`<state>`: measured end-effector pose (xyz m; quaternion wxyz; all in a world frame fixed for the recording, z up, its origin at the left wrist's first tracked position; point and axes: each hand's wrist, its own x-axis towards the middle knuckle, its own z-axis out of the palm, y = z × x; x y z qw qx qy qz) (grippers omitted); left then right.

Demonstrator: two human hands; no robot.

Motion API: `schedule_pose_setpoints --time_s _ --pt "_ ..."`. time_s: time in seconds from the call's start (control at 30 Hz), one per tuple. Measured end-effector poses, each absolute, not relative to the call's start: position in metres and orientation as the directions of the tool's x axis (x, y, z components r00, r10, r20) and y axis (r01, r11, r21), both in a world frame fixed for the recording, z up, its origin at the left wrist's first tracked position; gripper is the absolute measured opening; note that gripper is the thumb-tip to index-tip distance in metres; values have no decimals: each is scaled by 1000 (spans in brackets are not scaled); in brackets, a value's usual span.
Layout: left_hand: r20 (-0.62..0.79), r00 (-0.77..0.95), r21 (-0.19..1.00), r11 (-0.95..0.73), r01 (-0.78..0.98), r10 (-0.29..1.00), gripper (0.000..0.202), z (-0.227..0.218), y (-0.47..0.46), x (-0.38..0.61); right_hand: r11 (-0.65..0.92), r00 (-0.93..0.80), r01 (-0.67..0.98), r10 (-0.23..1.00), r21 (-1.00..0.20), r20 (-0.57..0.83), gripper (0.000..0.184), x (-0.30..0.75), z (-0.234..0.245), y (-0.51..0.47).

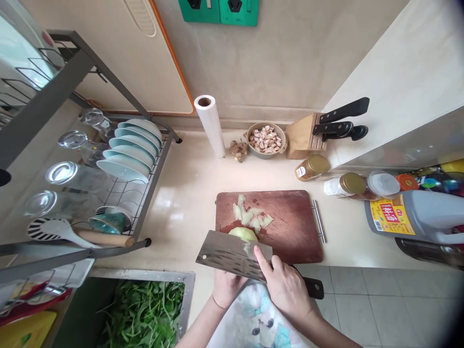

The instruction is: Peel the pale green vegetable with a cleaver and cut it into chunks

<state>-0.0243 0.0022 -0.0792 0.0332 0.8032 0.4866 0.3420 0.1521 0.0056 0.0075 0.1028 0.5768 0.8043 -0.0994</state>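
Note:
My right hand grips a wide cleaver by its black handle, forefinger pressed on the blade's side. The blade stands over a pale green vegetable piece at the near edge of a dark red cutting board. Several cut slices lie further back on the board. My left hand sits behind the blade below the board's near edge, fingers hidden by the cleaver, near the vegetable.
A dish rack with plates and glasses stands at left. A sink of green leaves lies below it. Behind the board are a paper roll, a garlic bowl and a knife block. Jars and an oil jug stand at right.

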Motion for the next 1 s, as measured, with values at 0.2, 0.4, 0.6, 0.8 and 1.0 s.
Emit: schedule_pose_setpoints --time_s 0.2,0.4,0.6,0.8,1.0 --pt "471 215 407 -427 808 856 31 -63 9 -18 192 -222 975 872 -111 -437 57 155 16 46" --pt "364 252 378 -390 840 897 18 -59 10 -21 206 -258 965 862 -163 -436 68 182 24 24" --pt "352 397 460 -526 715 847 23 -61 19 -21 307 -340 940 860 -147 -380 65 183 14 5" --pt "370 282 456 -437 775 885 18 -67 20 -15 283 -328 945 842 -165 -429 68 182 20 20" --pt "340 256 499 -405 766 905 17 -79 12 -16 279 -330 944 798 -176 -505 67 184 30 29"
